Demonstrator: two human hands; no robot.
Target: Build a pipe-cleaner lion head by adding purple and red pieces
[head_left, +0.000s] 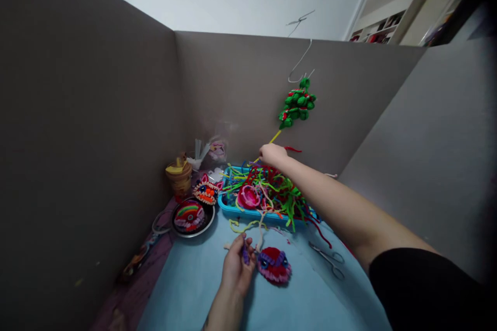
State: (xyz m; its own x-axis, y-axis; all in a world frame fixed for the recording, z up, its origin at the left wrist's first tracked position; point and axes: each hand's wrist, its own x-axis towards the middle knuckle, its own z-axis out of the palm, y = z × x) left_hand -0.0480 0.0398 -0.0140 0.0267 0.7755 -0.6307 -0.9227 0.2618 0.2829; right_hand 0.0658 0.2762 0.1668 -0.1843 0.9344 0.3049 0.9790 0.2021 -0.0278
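Observation:
My left hand (237, 264), palm up with curled fingers, holds a short purple pipe cleaner piece (245, 255) above the blue table. Just right of it lies a round red face (274, 265) with purple brows, dark eyes and a pink fringe, made of fuzzy stems. My right hand (273, 155) reaches over the far edge of a blue tray (236, 212) heaped with multicoloured pipe cleaners (291, 199). Its fingers look curled downward; what they grip, if anything, is hidden. Beside that hand, a red stem (293, 149) sticks out.
Scissors (330, 259) lie at the right. On the left are a round metal dish (194, 234) with a rainbow-patterned piece, an orange fuzzy face (206, 191) and a brown cup (179, 178). A green fuzzy ornament (298, 105) hangs by the back partition (233, 83).

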